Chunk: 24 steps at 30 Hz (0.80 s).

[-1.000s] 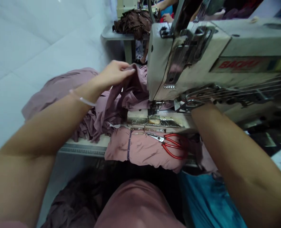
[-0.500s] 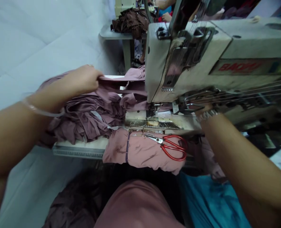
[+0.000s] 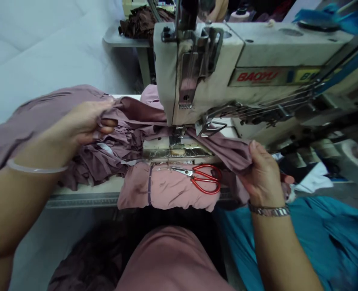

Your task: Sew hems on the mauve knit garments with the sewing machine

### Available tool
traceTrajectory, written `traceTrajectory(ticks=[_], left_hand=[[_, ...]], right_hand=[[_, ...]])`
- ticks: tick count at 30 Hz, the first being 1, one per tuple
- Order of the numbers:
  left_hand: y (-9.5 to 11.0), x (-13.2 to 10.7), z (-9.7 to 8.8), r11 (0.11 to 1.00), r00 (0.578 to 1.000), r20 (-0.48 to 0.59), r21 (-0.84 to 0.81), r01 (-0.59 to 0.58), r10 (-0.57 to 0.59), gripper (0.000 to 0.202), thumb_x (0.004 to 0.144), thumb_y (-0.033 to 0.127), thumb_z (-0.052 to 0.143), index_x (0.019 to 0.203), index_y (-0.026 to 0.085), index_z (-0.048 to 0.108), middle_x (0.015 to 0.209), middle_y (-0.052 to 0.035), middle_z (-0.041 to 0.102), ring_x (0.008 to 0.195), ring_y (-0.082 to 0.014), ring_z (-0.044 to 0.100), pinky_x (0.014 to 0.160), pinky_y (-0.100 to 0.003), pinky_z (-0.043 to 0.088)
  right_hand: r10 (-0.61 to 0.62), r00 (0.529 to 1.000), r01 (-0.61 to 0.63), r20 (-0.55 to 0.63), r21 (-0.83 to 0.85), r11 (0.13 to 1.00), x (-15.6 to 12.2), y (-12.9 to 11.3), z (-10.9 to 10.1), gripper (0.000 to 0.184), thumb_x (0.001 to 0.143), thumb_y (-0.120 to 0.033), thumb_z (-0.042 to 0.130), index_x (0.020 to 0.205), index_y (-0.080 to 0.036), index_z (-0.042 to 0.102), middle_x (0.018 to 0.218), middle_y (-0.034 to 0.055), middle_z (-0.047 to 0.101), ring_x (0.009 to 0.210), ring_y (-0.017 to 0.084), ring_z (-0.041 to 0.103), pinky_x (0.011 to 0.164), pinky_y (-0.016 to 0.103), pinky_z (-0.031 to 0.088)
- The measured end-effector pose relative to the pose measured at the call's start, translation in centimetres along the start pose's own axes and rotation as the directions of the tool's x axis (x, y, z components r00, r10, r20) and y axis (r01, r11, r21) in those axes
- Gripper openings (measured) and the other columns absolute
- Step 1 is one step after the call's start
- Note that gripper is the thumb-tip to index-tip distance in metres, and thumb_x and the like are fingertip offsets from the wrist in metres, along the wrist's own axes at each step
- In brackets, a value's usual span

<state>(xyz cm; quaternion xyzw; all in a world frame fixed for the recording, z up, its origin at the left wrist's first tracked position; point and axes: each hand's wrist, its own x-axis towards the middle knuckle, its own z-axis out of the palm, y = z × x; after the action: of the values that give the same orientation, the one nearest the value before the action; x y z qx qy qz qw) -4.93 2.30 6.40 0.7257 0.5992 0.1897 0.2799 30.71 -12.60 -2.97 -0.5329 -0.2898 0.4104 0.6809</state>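
Observation:
Mauve fabric [image 3: 142,109] stretches behind and under the head of a sewing machine [image 3: 166,76]. My left hand [image 3: 95,121] is closed on it left of the machine, fingers curled into the cloth. On the right, my right hand [image 3: 265,173] grips the fabric's other end between thumb and fingers, in front of the machine arm. Between the hands, the cloth passes close by the needle area [image 3: 179,133]; whether it lies under the presser foot I cannot tell. Red-handled thread scissors [image 3: 204,178] lie on a rolled pink cloth [image 3: 166,186] at the bed's front edge.
A heap of gathered mauve cloth [image 3: 106,157] covers the table's left side. Blue fabric [image 3: 294,238] hangs at lower right. Taut threads [image 3: 275,104] run along the machine arm. Behind stands another table [image 3: 127,42] with brown cloth [image 3: 142,22].
My right hand has come out from beneath the machine arm toward the front right, drawing mauve fabric with it. My left hand still holds the cloth, now with fingers curled toward me. The view has shifted right.

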Motion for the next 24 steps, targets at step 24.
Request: traceTrajectory(ticks=[24], left_hand=[[-6.7, -6.1, -1.5, 0.978, 0.972, 0.234, -0.204, 0.046, 0.004, 0.031, 0.087, 0.039, 0.062, 0.083, 0.009, 0.069, 0.071, -0.0006, 0.060, 0.063, -0.0073, 0.044, 0.056, -0.015, 0.035]], right_hand=[[-0.272, 0.932, 0.133, -0.240, -0.471, 0.872, -2.0, -0.3, -4.8, 0.019, 0.075, -0.050, 0.071, 0.090, -0.039, 0.071, 0.098, 0.0003, 0.069, 0.099, 0.030, 0.066, 0.088, 0.053, 0.052]])
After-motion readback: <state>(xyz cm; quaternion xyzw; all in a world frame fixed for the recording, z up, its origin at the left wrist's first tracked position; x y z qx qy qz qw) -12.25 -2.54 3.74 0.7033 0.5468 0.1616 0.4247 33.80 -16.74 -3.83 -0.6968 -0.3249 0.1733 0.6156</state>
